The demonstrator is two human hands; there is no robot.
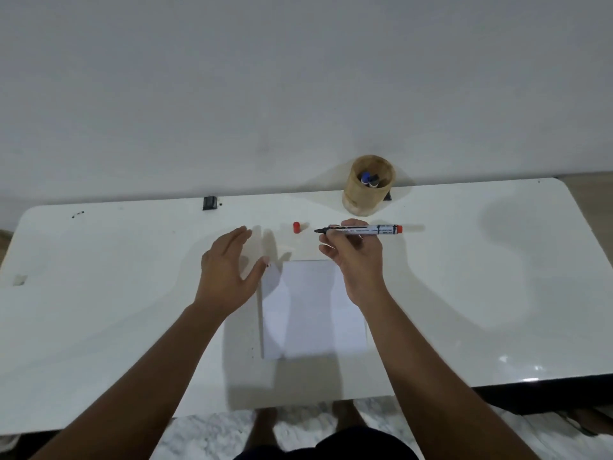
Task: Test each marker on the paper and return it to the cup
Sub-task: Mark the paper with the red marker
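Observation:
My right hand (356,260) holds an uncapped marker (361,229) with a red end, level above the far edge of the white paper (315,313), tip pointing left. Its red cap (296,227) stands on the table just left of the tip. Over the table beside the paper's upper left corner, my left hand (229,270) hovers with fingers spread, holding nothing. The wooden cup (368,185) stands at the table's far edge behind my right hand. Two markers (370,179) sit inside it, one with a blue end.
The white table (464,293) runs against a plain wall. A small black clip (209,203) sits at the far edge to the left, and another dark piece (388,196) peeks out right of the cup. The near table edge lies just above my feet.

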